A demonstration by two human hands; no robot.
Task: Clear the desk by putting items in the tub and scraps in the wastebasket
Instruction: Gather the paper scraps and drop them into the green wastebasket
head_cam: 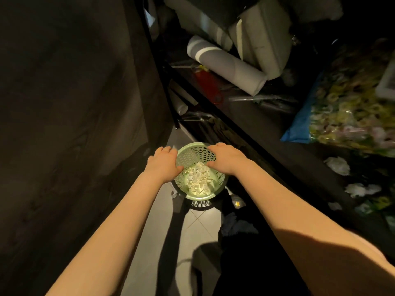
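1. The left hand (164, 164) lay palm-down against the left rim of the wastebasket (198, 196), thumb touching the rim. Its fingers bent downward out of sight, so whether they gripped the rim could not be told.
2. The right hand (226, 161) lay palm-down over the far-right part of the rim, fingers bent toward the perforated wall. No scrap showed in it, and whether it held the rim or only rested there could not be told.
3. The wastebasket, pale green, stood on the tiled floor (203, 225) between the two hands. A layer of white paper scraps (199, 181) covered its bottom.
4. To the right ran a dark surface (277, 146), taken to be the desk. Crumpled white pieces (337, 165) lay on its near part and a blue-edged bag (342, 116) farther along.
5. At the far side a rolled grey mat (226, 67) lay among other dim clutter. No tub could be made out.
6. Judged step: scrap disposal, the hands at the basket mouth.
7. Judged next move: draw both hands clear of the rim and reach right for the crumpled pieces, without tipping the light basket.
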